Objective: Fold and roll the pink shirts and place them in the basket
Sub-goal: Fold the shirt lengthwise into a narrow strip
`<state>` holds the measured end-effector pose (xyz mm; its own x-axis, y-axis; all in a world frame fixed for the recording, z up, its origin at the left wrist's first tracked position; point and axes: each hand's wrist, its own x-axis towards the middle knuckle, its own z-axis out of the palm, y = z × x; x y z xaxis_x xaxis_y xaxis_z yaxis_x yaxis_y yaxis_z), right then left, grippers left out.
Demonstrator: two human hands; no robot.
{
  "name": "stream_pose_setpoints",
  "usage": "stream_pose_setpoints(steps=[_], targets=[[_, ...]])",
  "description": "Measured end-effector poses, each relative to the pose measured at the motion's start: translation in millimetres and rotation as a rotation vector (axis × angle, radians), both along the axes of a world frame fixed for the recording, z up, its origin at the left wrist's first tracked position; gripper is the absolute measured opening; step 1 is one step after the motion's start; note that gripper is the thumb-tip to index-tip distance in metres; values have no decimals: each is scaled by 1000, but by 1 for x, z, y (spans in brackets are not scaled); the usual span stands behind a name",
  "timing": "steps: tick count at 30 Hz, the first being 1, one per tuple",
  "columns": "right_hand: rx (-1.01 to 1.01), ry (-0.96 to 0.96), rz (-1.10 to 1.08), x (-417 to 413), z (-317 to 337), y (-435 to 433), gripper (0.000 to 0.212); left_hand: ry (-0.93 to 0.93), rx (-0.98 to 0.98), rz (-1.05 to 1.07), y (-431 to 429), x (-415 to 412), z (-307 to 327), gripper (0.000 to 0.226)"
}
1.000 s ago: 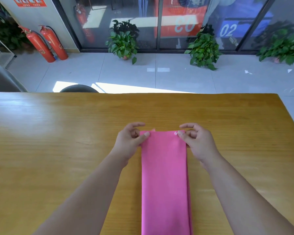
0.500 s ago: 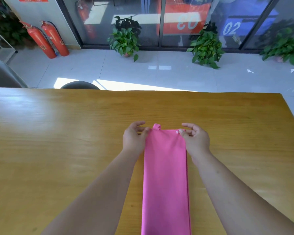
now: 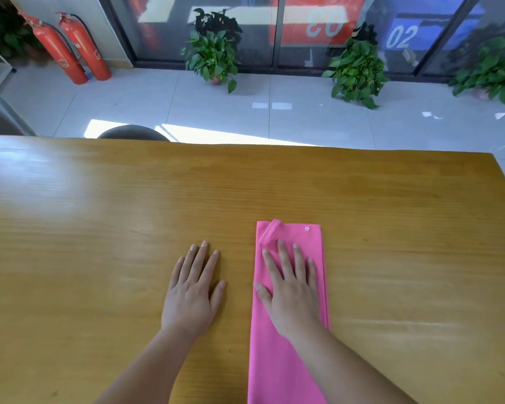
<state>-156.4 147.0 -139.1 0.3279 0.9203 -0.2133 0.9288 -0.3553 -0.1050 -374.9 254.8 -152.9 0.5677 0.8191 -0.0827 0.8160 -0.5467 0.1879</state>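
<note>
Smoothing seems in hand, right hand (image 3: 292, 293) flat on the long folded pink shirt (image 3: 270, 368), left hand (image 3: 191, 295) flat on the yellow wooden table (image 3: 391, 228); rolling next needs its far end pinched.

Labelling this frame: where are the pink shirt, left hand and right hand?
pink shirt (image 3: 271, 360), head view, bare lower fabric.
left hand (image 3: 191, 298), head view, back of hand.
right hand (image 3: 293, 295), head view, back of hand.

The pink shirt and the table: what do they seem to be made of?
The pink shirt looks like thin, smooth, matte cloth: it lies flat in layered folds. The table looks like varnished wood, perhaps veneer: grain lines and glossy reflections.
</note>
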Motion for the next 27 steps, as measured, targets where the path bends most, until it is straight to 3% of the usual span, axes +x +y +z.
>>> stream_pose_setpoints(steps=[11,20,27], targets=[[-38,-66,-15,31,-4,64,80,-105,7,2,0,-1,-2,67],[-27,-26,-30,97,-9,172,79,-105,31,1,2,-2,-8,69],[32,-12,-116,47,-8,104,78,-107,25,2,1,-2,-8,68]])
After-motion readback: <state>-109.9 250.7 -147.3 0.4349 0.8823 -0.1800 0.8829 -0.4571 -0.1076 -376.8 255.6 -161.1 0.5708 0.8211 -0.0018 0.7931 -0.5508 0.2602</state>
